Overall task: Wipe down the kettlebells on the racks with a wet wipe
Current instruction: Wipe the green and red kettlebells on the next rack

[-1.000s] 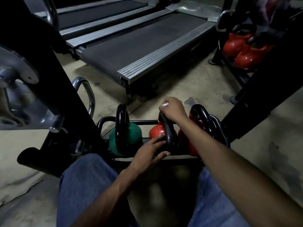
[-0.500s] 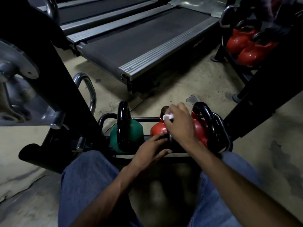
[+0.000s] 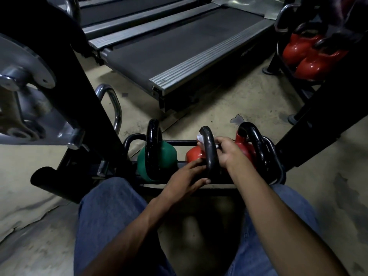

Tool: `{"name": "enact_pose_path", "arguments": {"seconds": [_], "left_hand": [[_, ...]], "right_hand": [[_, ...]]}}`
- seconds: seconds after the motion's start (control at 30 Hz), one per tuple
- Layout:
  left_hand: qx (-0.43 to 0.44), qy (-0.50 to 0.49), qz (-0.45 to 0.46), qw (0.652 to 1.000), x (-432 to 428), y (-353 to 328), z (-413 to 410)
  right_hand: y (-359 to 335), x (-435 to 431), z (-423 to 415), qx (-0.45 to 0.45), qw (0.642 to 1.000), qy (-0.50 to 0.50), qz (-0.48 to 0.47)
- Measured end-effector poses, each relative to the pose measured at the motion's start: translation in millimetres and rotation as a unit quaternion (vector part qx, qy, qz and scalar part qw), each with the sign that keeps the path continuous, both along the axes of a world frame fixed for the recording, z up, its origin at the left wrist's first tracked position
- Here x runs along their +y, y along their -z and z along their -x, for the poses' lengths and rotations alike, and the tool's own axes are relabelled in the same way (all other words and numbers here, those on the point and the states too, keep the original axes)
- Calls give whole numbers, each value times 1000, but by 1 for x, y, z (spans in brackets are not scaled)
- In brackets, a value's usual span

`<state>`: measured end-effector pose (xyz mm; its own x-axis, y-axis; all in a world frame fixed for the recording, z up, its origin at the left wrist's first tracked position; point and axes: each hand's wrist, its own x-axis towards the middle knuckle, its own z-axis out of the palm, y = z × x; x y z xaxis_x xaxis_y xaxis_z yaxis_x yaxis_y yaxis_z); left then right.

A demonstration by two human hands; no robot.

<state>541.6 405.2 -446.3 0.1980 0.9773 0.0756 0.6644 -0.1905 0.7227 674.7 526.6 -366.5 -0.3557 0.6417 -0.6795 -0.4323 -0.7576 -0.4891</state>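
Observation:
A low black rack [image 3: 131, 139] on the floor holds three kettlebells with black handles: a green one [image 3: 166, 156], a middle red one [image 3: 194, 154] and a right red one [image 3: 244, 144]. My right hand [image 3: 229, 152] pinches a white wet wipe [image 3: 200, 138] against the right side of the middle kettlebell's handle [image 3: 209, 148]; only scraps of the wipe show. My left hand [image 3: 185, 179] grips the lower part of that handle, with its thumb under the near end and its fingers on the red body.
Two treadmill decks [image 3: 179, 44] lie ahead. A second rack with red kettlebells [image 3: 310, 56] stands at the upper right. A black machine frame with chrome parts [image 3: 29, 82] crowds the left, and a black slanted beam [image 3: 328, 120] the right. My jeans-clad knees flank the rack.
My right hand has slid with the wipe from the top of the middle handle down its right side. My left hand stays on the handle's base.

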Motion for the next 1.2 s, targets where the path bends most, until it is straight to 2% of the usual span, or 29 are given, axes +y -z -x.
{"name": "enact_pose_path", "arguments": {"seconds": [0.07,0.13,0.17,0.2,0.27,0.3,0.33,0.4,0.47,0.5,0.57,0.6,0.63,0.67,0.8,0.87,0.9,0.93,0.97,1.0,1.03,1.13,1.2], "left_hand": [[0,0,0,1000,1,0,0],[7,-1,0,1000,1,0,1],[10,-1,-1,1000,2,-1,1],[14,-1,1,1000,2,-1,1],[19,0,3,1000,2,-1,2],[20,1,2,1000,1,-1,2],[21,1,3,1000,1,-2,2],[23,-1,8,1000,1,-1,1],[28,-5,17,999,2,0,1],[32,-5,17,999,3,1,2],[35,-2,13,999,4,3,2],[34,0,10,999,5,3,2],[32,2,5,999,6,3,3],[29,3,0,1000,6,3,3],[18,3,-6,1000,6,1,3],[20,3,8,1000,4,1,3],[17,2,14,1000,2,1,3],[15,2,17,1000,1,2,1],[15,1,16,1000,-1,2,0],[14,-2,15,1000,-2,1,-1],[14,-4,12,1000,-2,1,-1],[17,-4,11,1000,-1,2,0],[18,-2,19,1000,2,3,2]], "right_hand": [[3,5,-1,-39,999,-3,-9],[8,13,-1,-112,992,16,-57],[9,20,2,-182,978,14,-106],[9,28,5,-272,948,-5,-169],[0,44,13,-430,848,-67,-302],[-4,53,18,-480,794,-109,-356],[-11,60,24,-517,740,-165,-397],[-22,67,37,-588,605,-279,-459],[-25,60,47,-629,487,-339,-503],[-24,53,45,-637,449,-336,-529],[-20,25,32,-637,414,-280,-587],[-16,8,23,-629,414,-234,-615],[-11,-10,12,-620,430,-180,-631],[-6,-29,3,-608,469,-126,-628],[13,-79,-17,-509,682,38,-523],[18,-69,-16,-435,801,75,-405],[19,-56,-14,-367,872,75,-315],[16,-43,-11,-261,939,55,-216],[11,-31,-9,-143,982,33,-119],[6,-23,-7,-59,997,12,-48],[4,-17,-7,-19,1000,-3,-10],[3,-6,-7,-5,1000,-14,0],[5,-1,-7,-38,999,-7,-35]]}}
